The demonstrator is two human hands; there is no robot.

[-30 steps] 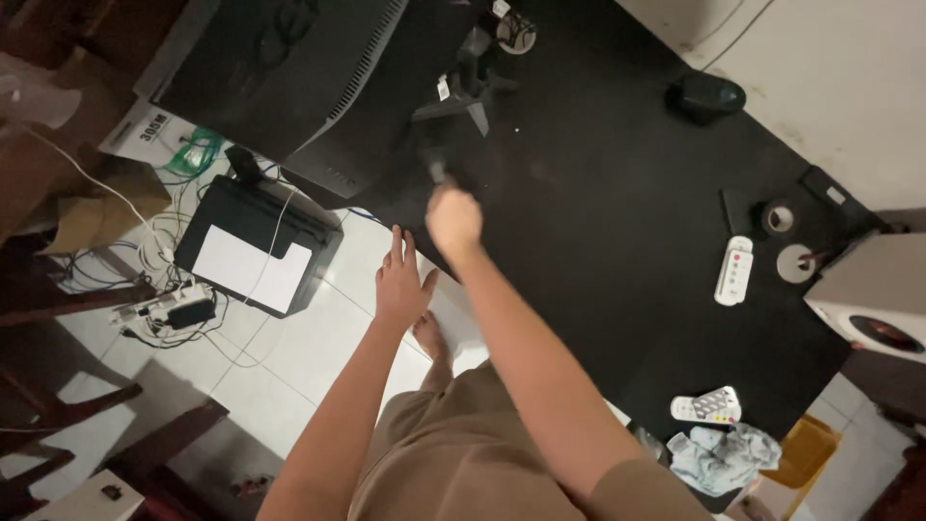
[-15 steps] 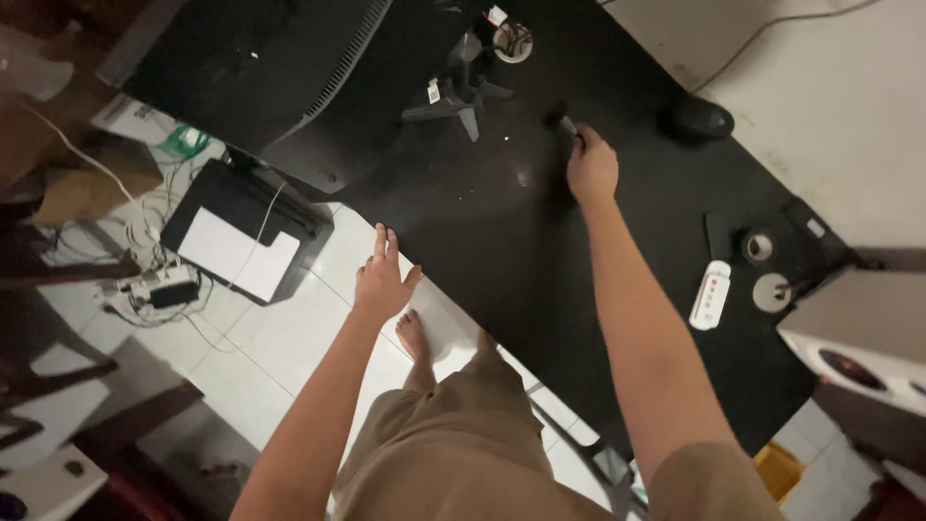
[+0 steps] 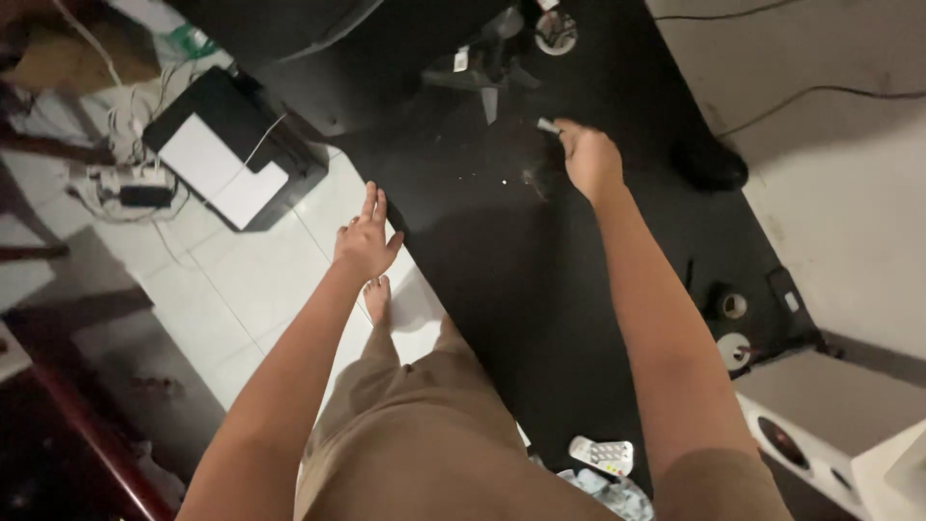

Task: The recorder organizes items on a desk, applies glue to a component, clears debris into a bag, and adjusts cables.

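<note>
My right hand (image 3: 588,159) is stretched out over the black desk (image 3: 540,280), fingers closed on a small dark brush-like tool (image 3: 546,127) with a pale tip, held near the monitor stand (image 3: 487,72). Small pale specks lie on the desk just left of that hand. My left hand (image 3: 367,241) hovers open with fingers spread at the desk's left edge, above the tiled floor, holding nothing. My bare foot (image 3: 378,299) shows below it.
A dark monitor (image 3: 289,24) stands at the desk's far end. A black mouse (image 3: 711,166) lies right of my right hand. Tape rolls (image 3: 733,307), a speaker (image 3: 820,425) and a remote (image 3: 600,453) sit nearer. A black printer (image 3: 227,150) and tangled cables (image 3: 121,183) are on the floor.
My right hand swept with the tool from the desk's left part rightward and farther, then back a little left. The camera tilted, shifting the scene. My left hand stayed open at the edge.
</note>
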